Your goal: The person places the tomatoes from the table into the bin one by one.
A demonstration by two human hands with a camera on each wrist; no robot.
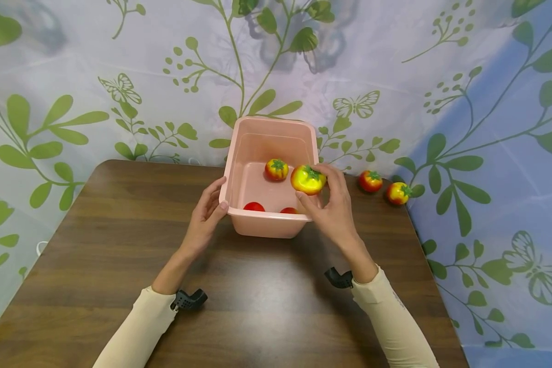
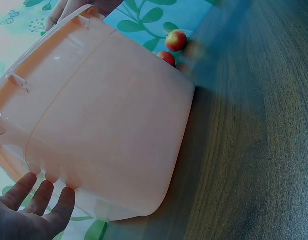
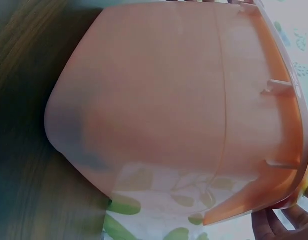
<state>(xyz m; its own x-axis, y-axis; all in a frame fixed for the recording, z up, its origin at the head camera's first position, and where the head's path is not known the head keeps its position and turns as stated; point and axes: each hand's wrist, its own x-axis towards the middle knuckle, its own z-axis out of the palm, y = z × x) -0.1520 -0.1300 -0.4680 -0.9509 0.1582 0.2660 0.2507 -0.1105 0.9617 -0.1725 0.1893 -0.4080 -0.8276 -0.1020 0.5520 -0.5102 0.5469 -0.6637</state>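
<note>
pink plastic is the material of the tub [image 1: 270, 176] that stands on the brown wooden table [image 1: 119, 245], at the far side of it, close to the curtain [image 1: 395, 76] with green leaves and butterflies. the right hand [image 1: 333, 207] holds a yellow and red tomato [image 1: 307, 179] with a green top. the thumb and the fingers are curled around it and pinch it from the sides. this tomato is above the right edge of the tub, near the front right corner, and it is not resting on anything.

the left hand [image 1: 207, 212] is at the left wall of the tub near the front left corner. its fingers are nearly straight and lie together against the rim, they are not curled around anything. in the left wrist view the fingers [image 2: 41, 197] are spread a little and are just beside the lower edge of the tub [image 2: 109, 115].

inside the tub lies one small tomato [image 1: 276, 169], red and yellow, near the back part of the floor. two red tomatoes [image 1: 254, 206] lie at the front wall, they are half hidden by the rim, so only the tops are seen.

on the table to the right of the tub are two more tomatoes, a red one [image 1: 370, 181] and, just beside it and nearer the table's edge, a red and yellow one [image 1: 398, 193]. they are apart from the tub. the left wrist view shows these two also [image 2: 176, 40], behind the corner of the tub.

in the right wrist view the tub wall [image 3: 184, 100] fills almost the whole picture, and only fingertips [image 3: 274, 225] are seen at the bottom right.

both arms have light cream sleeves [image 1: 142, 322].
</note>
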